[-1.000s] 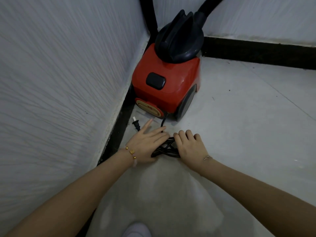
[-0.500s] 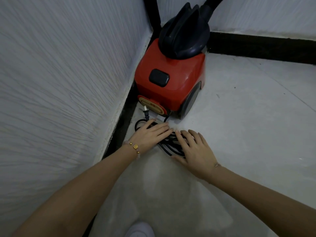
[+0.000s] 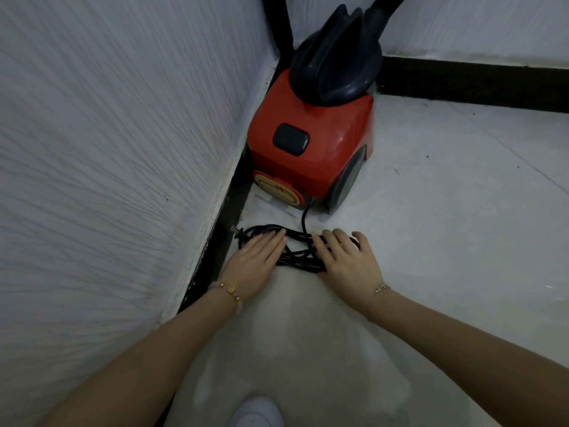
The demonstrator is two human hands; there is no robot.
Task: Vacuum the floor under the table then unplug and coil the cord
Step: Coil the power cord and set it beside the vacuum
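Left hand (image 3: 257,261): flat, fingers straight and together, palm down, pressing on the near-left end of the cord bundle (image 3: 297,252). Nothing gripped.
Right hand (image 3: 345,257): flat too, fingers spread a little, laid over the right end of the bundle. Thumb low at the near edge; whether it hooks under a loop, cannot tell. No closed grasp visible.

Between the two hands: black loops crossing one another, gathered into a loose flattened coil on the floor (image 3: 431,229). Not bound or tied, as far as visible.
Just beyond the left fingertips: plug (image 3: 236,231), prongs free, lying near the dark baseboard (image 3: 229,217). No socket in view, so cord unplugged.
Just beyond the gap between the hands: a single short strand rising from the coil into the rear of the red vacuum (image 3: 311,149), which sits well beyond both hands in the wall corner. Hose (image 3: 388,6) leaving the top edge of view.
Left of the left hand: textured wall (image 3: 107,149). Near the body: toe of a white shoe (image 3: 255,411).

Judgement on progress: table not in view, so vacuuming cannot be confirmed; machine parked in the corner suggests done. Unplugging done. Coiling nearly complete, with the cord gathered and being flattened beside the vacuum. Left: perhaps tidying stray loops and letting go.
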